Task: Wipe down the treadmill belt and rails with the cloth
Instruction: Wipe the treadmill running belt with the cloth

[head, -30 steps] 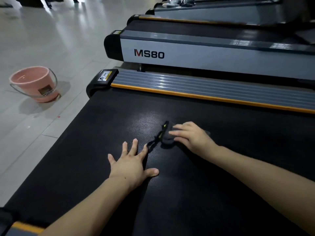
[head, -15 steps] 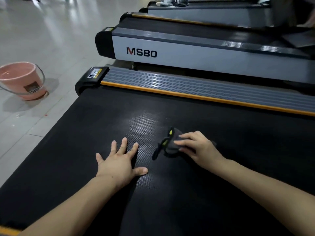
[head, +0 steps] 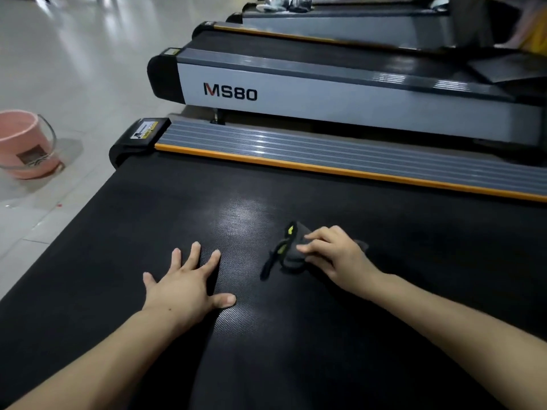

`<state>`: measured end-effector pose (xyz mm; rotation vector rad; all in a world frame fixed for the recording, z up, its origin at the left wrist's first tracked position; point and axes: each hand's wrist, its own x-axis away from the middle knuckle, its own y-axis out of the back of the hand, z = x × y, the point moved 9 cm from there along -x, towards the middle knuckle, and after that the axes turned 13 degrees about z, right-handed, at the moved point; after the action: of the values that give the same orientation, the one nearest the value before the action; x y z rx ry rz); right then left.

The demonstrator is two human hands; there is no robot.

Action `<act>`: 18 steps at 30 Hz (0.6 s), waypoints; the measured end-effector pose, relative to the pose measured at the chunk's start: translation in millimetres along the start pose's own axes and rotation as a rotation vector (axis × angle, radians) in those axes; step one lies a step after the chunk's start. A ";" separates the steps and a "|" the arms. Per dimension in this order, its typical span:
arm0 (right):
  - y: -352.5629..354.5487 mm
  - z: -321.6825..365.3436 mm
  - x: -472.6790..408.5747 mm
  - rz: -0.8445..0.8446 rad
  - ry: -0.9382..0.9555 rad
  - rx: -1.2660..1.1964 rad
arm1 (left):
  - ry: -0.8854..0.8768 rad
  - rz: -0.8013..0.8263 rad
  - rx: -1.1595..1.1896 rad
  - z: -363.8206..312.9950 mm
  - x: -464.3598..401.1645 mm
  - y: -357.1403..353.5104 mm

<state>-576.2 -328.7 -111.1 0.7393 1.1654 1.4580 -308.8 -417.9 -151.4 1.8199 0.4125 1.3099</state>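
Cloth [head: 291,250] and both hands shifted slightly along treadmill belt [head: 148,220].
Right hand [head: 334,255] presses bunched cloth; left hand [head: 186,287] flat, fingers spread, beside cloth.

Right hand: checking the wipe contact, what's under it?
The right hand presses a dark cloth with yellow-green marks onto the black belt. The cloth part beneath the palm is hidden.

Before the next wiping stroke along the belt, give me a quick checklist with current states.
1. Cloth under the right hand: ok, fingers press it to the belt.
2. Left hand braced flat on the belt, apart from the cloth: ok.
3. Belt ahead of the cloth free of objects: ok.
4. Grey rail wiped: cannot tell.
5. Pink bucket upright on the floor: ok.
6. Cloth damp: cannot tell.
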 end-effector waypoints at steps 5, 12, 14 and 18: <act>32.1 -90.7 -43.5 -0.032 -0.099 0.275 | 0.001 -0.006 -0.002 0.2 1.5 -0.4; 43.9 -119.4 -31.0 -0.146 -0.525 0.163 | -0.002 0.009 0.022 -0.1 0.8 -1.4; 35.3 -82.5 -7.1 -0.135 -0.404 0.136 | -0.003 0.008 0.018 0.5 0.5 -0.8; 12.1 3.0 39.3 0.038 -0.019 0.051 | -0.004 -0.021 -0.018 -0.3 0.9 1.7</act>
<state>-586.8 -289.5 -104.5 0.8128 1.1829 1.4543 -309.0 -418.2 -149.4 1.7988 0.4155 1.2917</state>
